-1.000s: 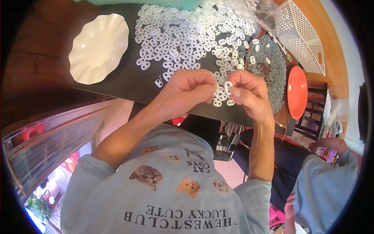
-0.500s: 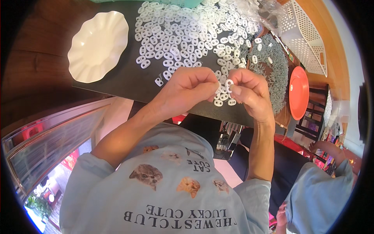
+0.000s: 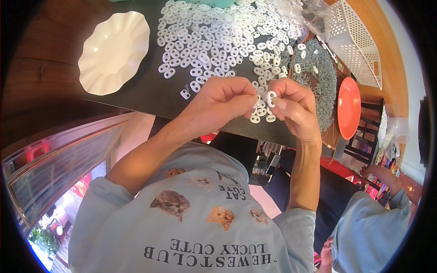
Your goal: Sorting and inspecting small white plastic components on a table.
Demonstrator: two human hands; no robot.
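Note:
My right hand [image 3: 295,108] pinches a small white oval plastic piece with two holes [image 3: 271,96] between thumb and fingertips. Just left of it, the thumb and fingers of my left hand [image 3: 231,103] are pressed together; whatever they hold is hidden or too small to make out. Both hands hover over the near edge of the dark table [image 3: 136,101], a small gap between them. A few loose white two-hole pieces [image 3: 255,119] lie beneath my fingers. Beyond spreads a large heap of the same pieces [image 3: 200,41].
A cream wavy-edged dish [image 3: 114,52] sits at the left. To the right lie a heap of small grey pieces [image 3: 324,86], a red oval plate [image 3: 349,109] and a white perforated basket [image 3: 353,41]. Clear plastic wrap [image 3: 314,16] lies behind. Another person's blue sleeve [image 3: 368,232] shows at lower right.
The white piece in my right hand has turned to show more of its face and shifted slightly right. The gap between my fingertips has widened a little.

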